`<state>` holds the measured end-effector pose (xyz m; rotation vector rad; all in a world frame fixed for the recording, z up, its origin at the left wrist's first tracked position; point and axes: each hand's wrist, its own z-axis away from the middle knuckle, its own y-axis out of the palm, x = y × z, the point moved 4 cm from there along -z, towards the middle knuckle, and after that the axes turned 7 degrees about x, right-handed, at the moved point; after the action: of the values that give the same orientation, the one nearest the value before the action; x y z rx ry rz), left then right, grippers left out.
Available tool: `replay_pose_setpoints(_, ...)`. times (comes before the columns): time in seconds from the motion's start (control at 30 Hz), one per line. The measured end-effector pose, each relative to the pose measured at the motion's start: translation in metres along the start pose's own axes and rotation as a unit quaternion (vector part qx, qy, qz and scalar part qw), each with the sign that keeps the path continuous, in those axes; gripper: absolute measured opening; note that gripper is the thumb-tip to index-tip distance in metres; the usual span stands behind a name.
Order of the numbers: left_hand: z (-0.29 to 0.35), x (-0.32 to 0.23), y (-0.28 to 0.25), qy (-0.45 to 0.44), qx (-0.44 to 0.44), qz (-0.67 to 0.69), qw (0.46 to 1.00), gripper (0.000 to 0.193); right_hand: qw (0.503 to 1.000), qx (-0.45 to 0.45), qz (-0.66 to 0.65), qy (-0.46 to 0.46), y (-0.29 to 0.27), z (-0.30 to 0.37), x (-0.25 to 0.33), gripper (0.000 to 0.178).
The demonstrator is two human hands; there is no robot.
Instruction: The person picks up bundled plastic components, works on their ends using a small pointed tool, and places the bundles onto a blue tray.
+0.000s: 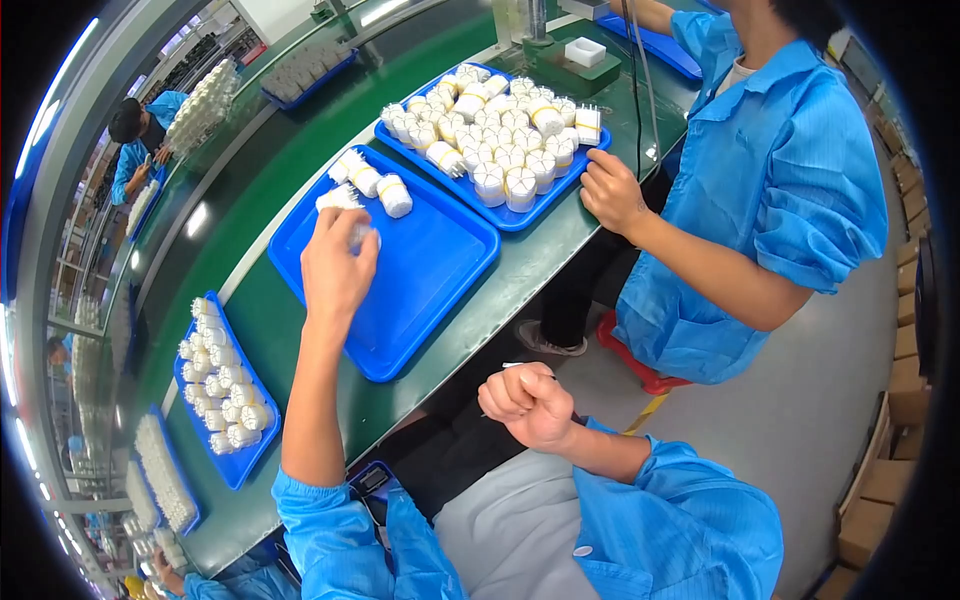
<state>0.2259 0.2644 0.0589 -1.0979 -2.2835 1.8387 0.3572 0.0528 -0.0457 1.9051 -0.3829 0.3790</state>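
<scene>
Left hand (pixel 338 265) on white bundle (pixel 338 197)

free: bare near part of the middle tray (pixel 425 275); desk (pixel 262 335) strip left of it | blocked: white bundles (pixel 395 197) at its far end; left hand (pixel 338 265) over its left side; heaped tray (pixel 562 187), co-worker's hand (pixel 612 190) rightward

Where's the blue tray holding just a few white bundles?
In the head view, that tray is left of centre on the green bench, under the left hand, beside the fuller tray at upper right.
</scene>
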Motion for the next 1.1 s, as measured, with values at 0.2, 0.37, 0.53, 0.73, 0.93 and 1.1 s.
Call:
replay_pose_setpoints(0.2,0.035,0.040,0.004,0.024,0.007,0.029,0.999,0.020,0.999,0.004,0.040,0.013,0.014,-0.011,-0.013,0.047)
replay_pose_setpoints(0.37,0.095,0.029,-0.005,-0.152,-0.012,0.530,0.834,0.023,0.934,-0.035,0.353,0.029,0.022,-0.048,0.007,0.018)
replay_pose_setpoints(0.53,0.182,0.006,0.002,-0.151,-0.037,0.698,0.699,0.030,0.925,0.036,0.356,0.130,0.047,-0.061,-0.033,0.054)
replay_pose_setpoints(0.73,0.227,0.015,-0.024,-0.046,-0.005,0.374,0.926,0.063,0.883,0.118,0.391,0.233,0.045,-0.058,-0.074,0.043)
replay_pose_setpoints(0.93,0.255,0.020,-0.006,-0.204,0.021,0.411,0.888,0.050,0.916,0.061,0.338,0.207,0.048,-0.049,-0.097,0.036)
replay_pose_setpoints(1.1,0.271,0.029,0.003,-0.268,0.048,0.537,0.799,0.043,0.984,0.085,0.125,0.095,0.032,-0.045,-0.087,0.049)
